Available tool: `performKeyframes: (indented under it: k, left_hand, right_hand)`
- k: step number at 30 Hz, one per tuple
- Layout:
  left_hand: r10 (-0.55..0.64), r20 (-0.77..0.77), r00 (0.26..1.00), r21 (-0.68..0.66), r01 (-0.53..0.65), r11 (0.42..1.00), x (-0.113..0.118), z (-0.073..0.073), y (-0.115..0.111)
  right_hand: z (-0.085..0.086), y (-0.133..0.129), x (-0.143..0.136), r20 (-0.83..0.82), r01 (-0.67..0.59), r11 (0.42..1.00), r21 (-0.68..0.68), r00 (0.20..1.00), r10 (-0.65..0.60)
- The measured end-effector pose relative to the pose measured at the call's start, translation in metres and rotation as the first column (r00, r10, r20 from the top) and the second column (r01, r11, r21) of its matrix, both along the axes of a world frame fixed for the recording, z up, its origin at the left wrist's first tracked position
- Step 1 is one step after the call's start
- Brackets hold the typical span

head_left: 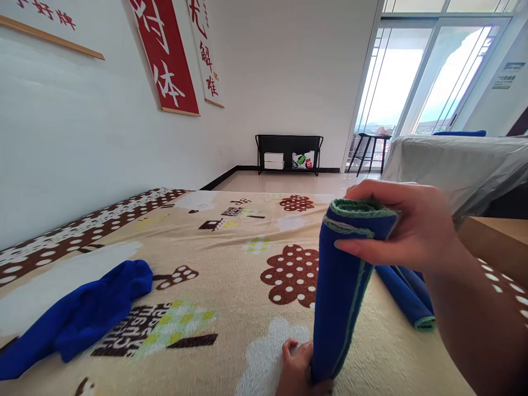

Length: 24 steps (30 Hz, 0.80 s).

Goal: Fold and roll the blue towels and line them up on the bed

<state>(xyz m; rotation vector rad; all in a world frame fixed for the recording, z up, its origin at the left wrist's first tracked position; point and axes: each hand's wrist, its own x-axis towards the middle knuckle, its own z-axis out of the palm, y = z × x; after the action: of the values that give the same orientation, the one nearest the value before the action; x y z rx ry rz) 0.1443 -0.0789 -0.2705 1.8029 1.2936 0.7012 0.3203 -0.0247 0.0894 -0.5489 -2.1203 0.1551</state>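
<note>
A rolled blue cloth (340,291) with green stitched edges stands upright over the patterned blanket (231,264). Around its top end, the thumb and fingers of my right hand (406,225) are closed. Down at its lower end, my left hand (301,368) grips the roll, partly cut off by the bottom of the view. More rolled blue cloth (408,300) lies on the blanket to the right, partly hidden behind my right forearm. A crumpled blue cloth (94,305) lies loose at the left.
A black rack (289,144) with white boxes stands by the far wall. At the right are a plastic-covered piece of furniture (457,159), a dark stool (373,137) and a brown cardboard-like box (495,242). Banners (173,60) hang on the left wall.
</note>
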Motion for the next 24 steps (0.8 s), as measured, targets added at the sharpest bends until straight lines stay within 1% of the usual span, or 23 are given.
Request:
performKeyframes:
  k: [2, 4, 5, 6, 7, 9, 11, 13, 16, 19, 21, 24]
  left_hand:
    - [-0.004, -0.031, 1.0, 0.108, 0.007, 0.994, 0.003, -0.022, 0.002]
    - [0.016, -0.064, 0.998, 0.233, -0.001, 0.973, 0.006, -0.041, 0.003]
    - [0.025, -0.075, 0.997, 0.294, -0.002, 0.956, 0.006, -0.046, 0.003]
    - [0.028, -0.081, 0.996, 0.35, 0.002, 0.937, 0.005, -0.048, 0.002]
    - [0.013, -0.089, 0.996, 0.396, 0.023, 0.918, 0.003, -0.048, 0.002]
    - [-0.046, -0.116, 0.992, 0.457, 0.094, 0.884, -0.002, -0.039, 0.001]
    - [-0.103, -0.152, 0.983, 0.503, 0.166, 0.848, -0.008, -0.027, 0.001]
    - [-0.117, -0.184, 0.976, 0.542, 0.2, 0.816, -0.012, -0.018, 0.001]
    - [-0.088, -0.239, 0.967, 0.578, 0.215, 0.787, -0.013, -0.013, 0.001]
    - [-0.058, -0.29, 0.955, 0.614, 0.233, 0.754, -0.013, -0.013, 0.0]
    - [-0.047, -0.309, 0.95, 0.643, 0.245, 0.725, -0.013, -0.014, 0.001]
    - [-0.026, -0.33, 0.944, 0.677, 0.255, 0.691, -0.014, -0.014, 0.003]
  right_hand:
    - [-0.001, 0.0, 0.002, 0.009, 0.018, 1.0, -0.005, 1.0, -0.018]
    - [0.0, 0.0, 0.005, 0.015, 0.038, 0.999, 0.011, 0.999, -0.039]
    - [0.001, 0.0, 0.009, 0.02, 0.051, 0.999, 0.02, 0.998, -0.051]
    - [0.003, 0.0, 0.013, 0.025, 0.064, 0.998, 0.029, 0.998, -0.065]
    - [0.004, 0.0, 0.019, 0.03, 0.081, 0.996, 0.033, 0.996, -0.082]
    - [0.009, 0.0, 0.035, 0.036, 0.133, 0.99, 0.04, 0.99, -0.135]
    - [0.014, 0.001, 0.055, 0.037, 0.219, 0.974, 0.055, 0.974, -0.221]
    - [0.021, 0.004, 0.078, 0.047, 0.322, 0.944, 0.072, 0.944, -0.326]
    - [0.03, 0.011, 0.109, 0.123, 0.482, 0.872, 0.085, 0.863, -0.49]
    - [0.033, 0.02, 0.13, 0.243, 0.632, 0.773, 0.06, 0.742, -0.625]
    - [0.032, 0.028, 0.14, 0.308, 0.717, 0.697, 0.007, 0.662, -0.683]
    - [0.027, 0.044, 0.154, 0.379, 0.773, 0.628, -0.087, 0.609, -0.697]
